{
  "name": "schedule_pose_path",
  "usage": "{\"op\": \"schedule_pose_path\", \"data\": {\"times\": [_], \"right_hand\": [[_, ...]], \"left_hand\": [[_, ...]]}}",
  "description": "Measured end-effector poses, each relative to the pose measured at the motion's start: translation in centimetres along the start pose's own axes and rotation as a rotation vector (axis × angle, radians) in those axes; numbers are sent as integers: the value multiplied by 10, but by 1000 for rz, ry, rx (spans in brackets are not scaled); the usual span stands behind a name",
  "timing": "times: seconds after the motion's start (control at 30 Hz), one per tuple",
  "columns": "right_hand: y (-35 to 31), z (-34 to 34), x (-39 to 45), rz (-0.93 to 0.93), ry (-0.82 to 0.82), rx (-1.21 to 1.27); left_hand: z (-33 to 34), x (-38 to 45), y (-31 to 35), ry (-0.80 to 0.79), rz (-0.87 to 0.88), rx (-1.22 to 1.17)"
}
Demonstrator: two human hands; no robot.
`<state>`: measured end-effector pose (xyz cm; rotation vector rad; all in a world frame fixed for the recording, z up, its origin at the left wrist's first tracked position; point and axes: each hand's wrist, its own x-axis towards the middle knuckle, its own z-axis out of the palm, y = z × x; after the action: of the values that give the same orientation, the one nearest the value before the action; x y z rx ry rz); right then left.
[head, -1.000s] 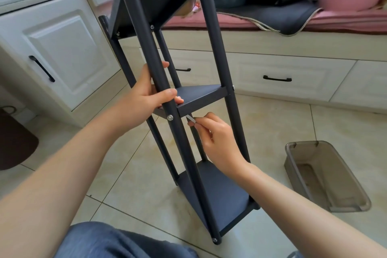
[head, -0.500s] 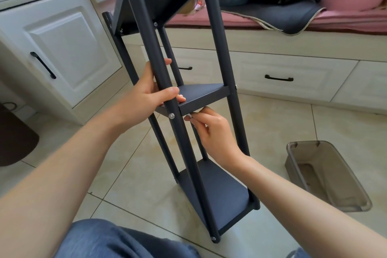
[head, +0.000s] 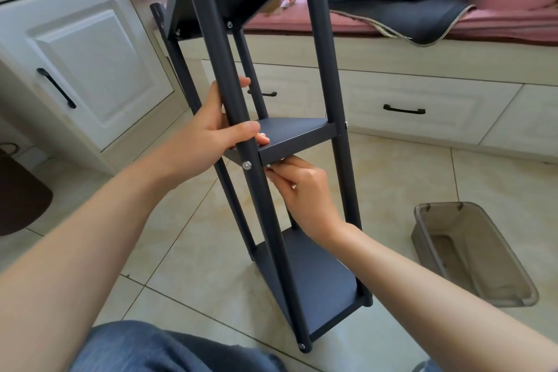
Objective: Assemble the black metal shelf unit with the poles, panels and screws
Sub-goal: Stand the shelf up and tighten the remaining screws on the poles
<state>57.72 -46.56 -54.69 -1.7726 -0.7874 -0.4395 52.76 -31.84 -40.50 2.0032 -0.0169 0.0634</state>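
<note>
Floor tiles (head: 196,251) are filling the lower half of the frame, with white cabinets (head: 90,63) running along the upper left and a drawer bench (head: 422,100) crossing the upper right. A black metal shelf unit (head: 302,145) is standing in the centre of the frame, its foot on the tiles at lower centre and its top reaching past the upper edge. Its near pole (head: 259,190) is running from top centre down to the bottom centre. A bottom panel (head: 320,290) is sitting low in the frame and a middle panel (head: 296,136) is sitting at mid-height. A grey plastic bin (head: 474,254) is lying on the floor at the lower right, well apart from the shelf.

A left hand (head: 205,136) is wrapping around the near pole just above the middle panel, thumb in front and fingers behind. A right hand (head: 305,187) is reaching under the front edge of the middle panel, fingertips pinched together; what they are holding I cannot tell. A silver screw (head: 247,165) is showing on the near pole at the panel's corner, just left of those fingertips.
</note>
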Motion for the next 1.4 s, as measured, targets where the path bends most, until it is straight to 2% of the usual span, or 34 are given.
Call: {"op": "schedule_pose_path", "data": {"times": [0.2,0.5,0.77,1.0,1.27,1.4], "right_hand": [[7,10,-2,-44,18,12],[12,24,1,7,29,121],[10,24,4,9,21,100],[5,9,-18,185,50,101],[-2,-13,-25,145,58,-21],[-6,-18,-24,147,13,-79]], "left_hand": [[-1,3,-2,-14,11,-14],[1,6,-3,-25,16,-17],[2,10,-2,-31,18,-14],[2,10,-2,-13,4,-22],[1,4,2,-8,-33,9],[1,4,2,3,-43,15]]}}
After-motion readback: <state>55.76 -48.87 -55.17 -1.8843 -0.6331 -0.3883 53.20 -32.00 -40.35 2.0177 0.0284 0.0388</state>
